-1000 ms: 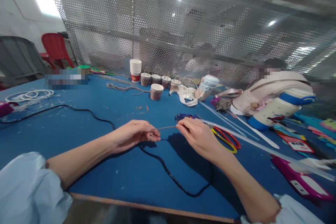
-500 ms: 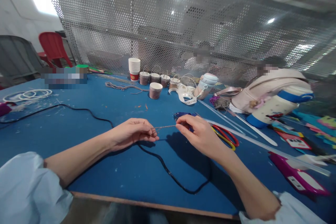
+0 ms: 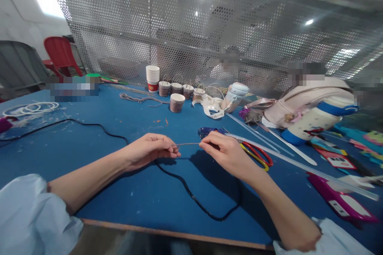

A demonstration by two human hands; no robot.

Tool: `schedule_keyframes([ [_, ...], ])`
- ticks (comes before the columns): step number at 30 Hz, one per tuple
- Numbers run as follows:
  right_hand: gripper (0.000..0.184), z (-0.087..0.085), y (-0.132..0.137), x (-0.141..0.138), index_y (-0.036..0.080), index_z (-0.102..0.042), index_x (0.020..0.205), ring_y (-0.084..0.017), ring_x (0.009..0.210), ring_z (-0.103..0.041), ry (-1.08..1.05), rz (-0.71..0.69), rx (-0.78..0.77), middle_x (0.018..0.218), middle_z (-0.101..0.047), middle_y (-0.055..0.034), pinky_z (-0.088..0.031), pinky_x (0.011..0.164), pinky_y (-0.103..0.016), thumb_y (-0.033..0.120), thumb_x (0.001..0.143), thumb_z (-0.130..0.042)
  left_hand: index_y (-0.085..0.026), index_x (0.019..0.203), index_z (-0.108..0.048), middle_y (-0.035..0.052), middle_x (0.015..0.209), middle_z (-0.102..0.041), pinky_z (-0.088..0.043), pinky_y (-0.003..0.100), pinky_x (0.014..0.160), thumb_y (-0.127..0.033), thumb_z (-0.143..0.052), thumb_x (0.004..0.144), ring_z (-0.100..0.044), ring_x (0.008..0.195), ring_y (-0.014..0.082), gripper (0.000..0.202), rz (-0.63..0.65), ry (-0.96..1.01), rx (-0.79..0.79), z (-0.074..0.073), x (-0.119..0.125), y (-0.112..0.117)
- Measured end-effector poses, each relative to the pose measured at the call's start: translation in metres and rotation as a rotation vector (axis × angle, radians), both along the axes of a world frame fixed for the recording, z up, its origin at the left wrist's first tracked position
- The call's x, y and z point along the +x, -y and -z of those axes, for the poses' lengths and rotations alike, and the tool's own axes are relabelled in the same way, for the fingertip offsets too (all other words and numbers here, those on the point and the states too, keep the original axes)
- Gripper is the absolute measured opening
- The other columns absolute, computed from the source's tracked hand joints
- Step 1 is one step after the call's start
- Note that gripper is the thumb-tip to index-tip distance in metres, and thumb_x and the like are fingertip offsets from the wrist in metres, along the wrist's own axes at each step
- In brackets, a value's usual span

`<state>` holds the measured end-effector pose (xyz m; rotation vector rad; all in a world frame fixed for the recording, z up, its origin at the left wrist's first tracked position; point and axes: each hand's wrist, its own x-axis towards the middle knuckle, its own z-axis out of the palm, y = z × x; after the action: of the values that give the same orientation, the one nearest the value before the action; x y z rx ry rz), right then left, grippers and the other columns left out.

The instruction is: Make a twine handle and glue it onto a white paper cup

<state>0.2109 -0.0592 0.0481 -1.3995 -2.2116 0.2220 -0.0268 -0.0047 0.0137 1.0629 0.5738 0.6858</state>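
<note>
A short length of thin brownish twisted string (image 3: 188, 144) is stretched level between my two hands, above the blue table. My left hand (image 3: 152, 147) pinches its left end between thumb and fingertips. At the other end, my right hand (image 3: 223, 149) grips the string with thumb and forefinger. Beneath both hands a black cable (image 3: 191, 195) loops across the tabletop. Scissors with red and yellow handles (image 3: 259, 155) lie just past my right hand, partly covered by it.
Wrapped paper cups (image 3: 177, 103) and a cup stack (image 3: 153, 77) stand at the back. A white mask (image 3: 212, 107), a bottle (image 3: 235, 97), a pale bag (image 3: 302, 95), clear glue sticks (image 3: 257, 135) and a magenta glue gun (image 3: 341, 201) lie rightward. White wire coils (image 3: 38, 107) lie left.
Both hands stay nearly in place, with the string still taut between them. The left fingers have closed in slightly around its end.
</note>
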Motion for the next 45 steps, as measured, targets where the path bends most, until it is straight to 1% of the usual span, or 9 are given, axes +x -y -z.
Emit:
schedule_keyframes([
  [11, 0.037, -0.001, -0.001, -0.002, 0.019, -0.055, 0.071, -0.014, 0.067, -0.053, 0.11, 0.03, -0.089, 0.072, -0.06, -0.0013, -0.037, 0.063, -0.026, 0.035, 0.099, -0.037, -0.009, 0.062, -0.071, 0.011, 0.078, -0.069, -0.052, 0.035, 0.087, -0.021, -0.072, 0.07, -0.068, 0.085, 0.0228, 0.014, -0.012, -0.009, 0.001, 0.0, 0.001, -0.001],
  [17, 0.015, -0.001, 0.002, -0.002, 0.022, -0.06, 0.085, -0.013, 0.065, -0.053, -0.012, 0.04, -0.079, 0.074, -0.061, 0.002, -0.039, 0.061, -0.025, 0.036, 0.089, -0.058, -0.009, 0.063, -0.071, 0.0113, 0.08, -0.07, -0.052, 0.035, 0.087, -0.02, -0.074, 0.068, -0.068, 0.084, 0.0227, 0.012, -0.017, -0.01, -0.005, 0.0, 0.001, -0.001],
  [23, 0.023, 0.001, 0.0, -0.001, 0.02, -0.061, 0.078, -0.013, 0.07, -0.056, -0.016, 0.011, -0.105, 0.077, -0.063, 0.0009, -0.038, 0.065, -0.025, 0.032, 0.094, -0.05, -0.009, 0.06, -0.07, 0.0105, 0.081, -0.069, -0.053, 0.034, 0.085, -0.02, -0.073, 0.069, -0.068, 0.084, 0.0228, 0.014, -0.025, 0.001, -0.002, -0.001, 0.001, 0.0],
  [31, 0.035, -0.001, -0.001, -0.004, 0.019, -0.059, 0.075, -0.015, 0.07, -0.057, 0.133, 0.039, -0.137, 0.075, -0.063, -0.0021, -0.04, 0.065, -0.028, 0.036, 0.098, -0.039, -0.009, 0.061, -0.071, 0.0094, 0.079, -0.068, -0.053, 0.031, 0.084, -0.018, -0.07, 0.07, -0.069, 0.084, 0.022, 0.013, 0.0, 0.004, -0.011, 0.002, 0.001, 0.0],
  [34, 0.026, 0.001, -0.001, -0.002, 0.02, -0.063, 0.092, -0.018, 0.087, -0.06, 0.084, 0.005, -0.031, 0.092, -0.067, -0.0059, -0.045, 0.077, -0.031, 0.033, 0.098, -0.041, -0.008, 0.06, -0.07, 0.0094, 0.08, -0.069, -0.054, 0.027, 0.083, -0.016, -0.069, 0.071, -0.069, 0.084, 0.0216, 0.013, -0.039, 0.019, -0.059, 0.004, 0.0, -0.003],
  [36, 0.021, 0.001, 0.0, 0.001, 0.02, -0.061, 0.105, -0.021, 0.1, -0.058, 0.017, -0.01, 0.11, 0.106, -0.065, -0.0085, -0.045, 0.087, -0.036, 0.031, 0.096, -0.045, -0.008, 0.059, -0.069, 0.0097, 0.08, -0.07, -0.054, 0.028, 0.085, -0.013, -0.068, 0.07, -0.07, 0.085, 0.022, 0.012, -0.088, 0.045, -0.102, 0.005, -0.001, -0.007],
  [38, 0.021, 0.0, 0.002, 0.003, 0.02, -0.06, 0.109, -0.023, 0.104, -0.058, -0.046, -0.029, 0.276, 0.109, -0.064, -0.0101, -0.046, 0.091, -0.039, 0.029, 0.094, -0.049, -0.008, 0.058, -0.068, 0.0098, 0.079, -0.07, -0.055, 0.03, 0.089, -0.011, -0.066, 0.07, -0.07, 0.087, 0.0225, 0.013, -0.15, 0.092, -0.142, 0.005, -0.002, -0.011],
  [43, 0.018, -0.007, 0.012, 0.009, 0.018, -0.062, 0.105, -0.024, 0.097, -0.062, -0.15, -0.105, 0.704, 0.102, -0.066, -0.0117, -0.049, 0.082, -0.039, 0.016, 0.088, -0.056, -0.007, 0.054, -0.065, 0.0089, 0.071, -0.068, -0.056, 0.029, 0.088, -0.004, -0.057, 0.075, -0.07, 0.083, 0.0201, 0.022, -0.364, 0.175, -0.238, 0.002, -0.002, -0.021],
  [45, 0.01, -0.009, 0.017, 0.014, 0.018, -0.062, 0.091, -0.02, 0.082, -0.063, -0.17, -0.165, 0.64, 0.086, -0.066, -0.0075, -0.049, 0.071, -0.032, 0.017, 0.089, -0.052, -0.008, 0.054, -0.064, 0.0079, 0.067, -0.067, -0.057, 0.028, 0.087, -0.002, -0.053, 0.078, -0.07, 0.079, 0.0184, 0.027, -0.451, 0.188, -0.265, 0.001, -0.001, -0.024],
])
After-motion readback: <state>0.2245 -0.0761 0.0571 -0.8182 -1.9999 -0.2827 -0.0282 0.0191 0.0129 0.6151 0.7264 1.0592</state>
